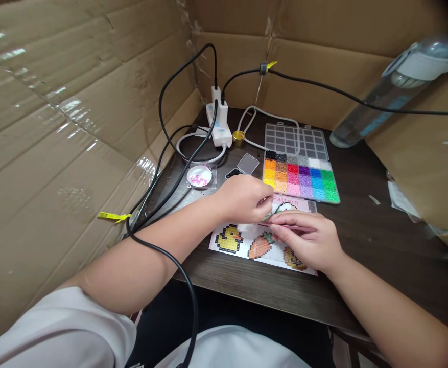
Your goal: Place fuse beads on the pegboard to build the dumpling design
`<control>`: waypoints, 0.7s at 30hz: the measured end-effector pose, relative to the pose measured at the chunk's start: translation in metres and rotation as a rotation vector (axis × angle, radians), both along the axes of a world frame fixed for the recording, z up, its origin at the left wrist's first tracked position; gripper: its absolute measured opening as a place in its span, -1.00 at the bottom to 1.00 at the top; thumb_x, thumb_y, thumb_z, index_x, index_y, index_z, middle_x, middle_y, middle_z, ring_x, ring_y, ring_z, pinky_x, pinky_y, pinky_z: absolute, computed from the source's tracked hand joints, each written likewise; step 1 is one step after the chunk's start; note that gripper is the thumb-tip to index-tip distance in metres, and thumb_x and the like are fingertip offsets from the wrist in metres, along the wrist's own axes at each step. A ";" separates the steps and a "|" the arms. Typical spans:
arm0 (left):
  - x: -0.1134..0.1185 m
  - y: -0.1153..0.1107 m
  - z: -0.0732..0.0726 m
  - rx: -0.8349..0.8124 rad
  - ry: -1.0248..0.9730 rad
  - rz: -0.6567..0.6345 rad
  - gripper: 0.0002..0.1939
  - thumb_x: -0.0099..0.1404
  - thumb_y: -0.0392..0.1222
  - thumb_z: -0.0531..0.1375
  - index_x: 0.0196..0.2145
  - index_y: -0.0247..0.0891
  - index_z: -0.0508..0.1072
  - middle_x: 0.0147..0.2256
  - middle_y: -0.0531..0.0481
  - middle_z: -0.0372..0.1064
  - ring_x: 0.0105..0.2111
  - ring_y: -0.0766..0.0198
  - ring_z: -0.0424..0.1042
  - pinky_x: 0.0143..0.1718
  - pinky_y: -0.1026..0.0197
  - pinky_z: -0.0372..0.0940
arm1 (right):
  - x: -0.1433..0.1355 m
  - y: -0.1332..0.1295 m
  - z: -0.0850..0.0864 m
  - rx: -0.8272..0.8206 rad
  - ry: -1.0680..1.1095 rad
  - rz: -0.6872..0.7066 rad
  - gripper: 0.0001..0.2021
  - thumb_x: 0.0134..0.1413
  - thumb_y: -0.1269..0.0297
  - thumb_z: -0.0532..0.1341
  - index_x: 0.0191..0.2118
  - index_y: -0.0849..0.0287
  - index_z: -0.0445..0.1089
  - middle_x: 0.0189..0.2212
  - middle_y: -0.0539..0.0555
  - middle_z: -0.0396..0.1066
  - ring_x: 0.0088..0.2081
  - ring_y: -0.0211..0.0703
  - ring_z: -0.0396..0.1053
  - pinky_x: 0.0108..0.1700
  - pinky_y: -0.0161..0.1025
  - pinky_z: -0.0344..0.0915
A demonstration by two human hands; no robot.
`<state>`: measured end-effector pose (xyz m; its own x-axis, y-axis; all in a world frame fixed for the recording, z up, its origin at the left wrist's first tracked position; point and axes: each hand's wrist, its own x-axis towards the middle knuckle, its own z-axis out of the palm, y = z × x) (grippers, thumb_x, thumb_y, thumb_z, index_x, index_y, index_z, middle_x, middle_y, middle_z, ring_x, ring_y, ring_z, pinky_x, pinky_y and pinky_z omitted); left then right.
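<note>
Over a printed pattern sheet [246, 245] with a duck, a carrot and other pixel figures, both hands meet. My left hand [244, 200] is closed, its fingers curled above the top of the sheet; what it pinches is too small to name. My right hand [310, 237] is closed on a thin pinkish strip-like thing that points toward the left hand. A whitish, blurred item [248, 228] shows just below the left hand. Behind the hands lies a sorted bead box [300, 176] with many colours, its clear gridded lid [296, 140] folded back.
A white dish [199, 177] of pink beads is at the left, near a small box of black beads [232, 174]. A white power strip [220, 130] and a gold cup [238, 137] stand behind. A black cable [166, 250] crosses my left forearm. Cardboard walls [74, 102] surround the table.
</note>
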<state>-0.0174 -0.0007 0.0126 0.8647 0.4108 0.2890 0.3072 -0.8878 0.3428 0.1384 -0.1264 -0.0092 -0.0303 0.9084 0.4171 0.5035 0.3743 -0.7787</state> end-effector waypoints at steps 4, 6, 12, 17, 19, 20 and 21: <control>0.000 0.000 0.000 0.003 -0.003 -0.002 -0.71 0.23 -0.20 0.04 -0.47 -0.29 0.52 -0.50 -0.05 0.48 -0.51 0.27 0.39 -0.48 0.20 0.09 | 0.000 0.001 -0.002 0.005 -0.027 -0.003 -0.92 0.07 0.45 0.32 -0.32 0.16 0.56 -0.37 0.05 0.61 -0.38 -0.20 0.55 -0.31 -0.30 0.54; 0.000 0.000 0.000 0.002 0.007 0.003 -0.72 0.23 -0.20 0.04 -0.47 -0.29 0.52 -0.50 -0.05 0.48 -0.51 0.27 0.39 -0.48 0.20 0.09 | 0.000 0.001 -0.002 0.011 -0.030 -0.010 -0.92 0.07 0.45 0.32 -0.32 0.15 0.56 -0.37 0.04 0.61 -0.38 -0.19 0.56 -0.31 -0.29 0.54; 0.000 0.000 0.000 0.006 0.013 0.006 -0.72 0.22 -0.19 0.04 -0.50 -0.28 0.50 -0.51 -0.04 0.46 -0.51 0.28 0.38 -0.48 0.20 0.08 | -0.001 0.000 -0.001 0.005 0.004 0.005 -0.91 0.06 0.45 0.32 -0.33 0.13 0.56 -0.36 0.03 0.60 -0.36 -0.19 0.56 -0.30 -0.31 0.55; 0.000 0.000 -0.001 0.020 0.004 -0.002 -0.72 0.22 -0.19 0.04 -0.51 -0.28 0.49 -0.53 -0.03 0.45 -0.53 0.29 0.36 -0.49 0.20 0.07 | -0.003 0.000 -0.002 -0.055 0.073 -0.003 -0.92 0.07 0.44 0.31 -0.33 0.14 0.55 -0.37 0.03 0.59 -0.47 -0.26 0.53 -0.42 -0.37 0.54; 0.000 0.000 -0.001 0.022 0.002 -0.004 -0.72 0.22 -0.19 0.04 -0.53 -0.28 0.48 -0.54 -0.03 0.43 -0.54 0.29 0.35 -0.50 0.20 0.05 | -0.003 0.000 -0.002 -0.066 0.089 -0.007 -0.92 0.06 0.44 0.31 -0.34 0.15 0.55 -0.37 0.03 0.59 -0.47 -0.25 0.54 -0.43 -0.37 0.54; 0.000 0.000 -0.001 0.022 0.000 -0.004 -0.72 0.22 -0.19 0.04 -0.53 -0.28 0.47 -0.55 -0.03 0.43 -0.54 0.30 0.34 -0.50 0.20 0.05 | -0.003 0.000 -0.002 -0.066 0.092 -0.006 -0.92 0.05 0.45 0.32 -0.34 0.15 0.55 -0.38 0.04 0.59 -0.45 -0.24 0.54 -0.42 -0.37 0.54; 0.000 0.000 0.000 0.022 -0.002 -0.004 -0.72 0.22 -0.19 0.04 -0.54 -0.28 0.46 -0.55 -0.03 0.42 -0.54 0.30 0.34 -0.50 0.20 0.04 | -0.003 0.001 -0.002 -0.067 0.091 -0.005 -0.92 0.05 0.45 0.32 -0.34 0.15 0.55 -0.38 0.04 0.59 -0.45 -0.23 0.55 -0.42 -0.37 0.55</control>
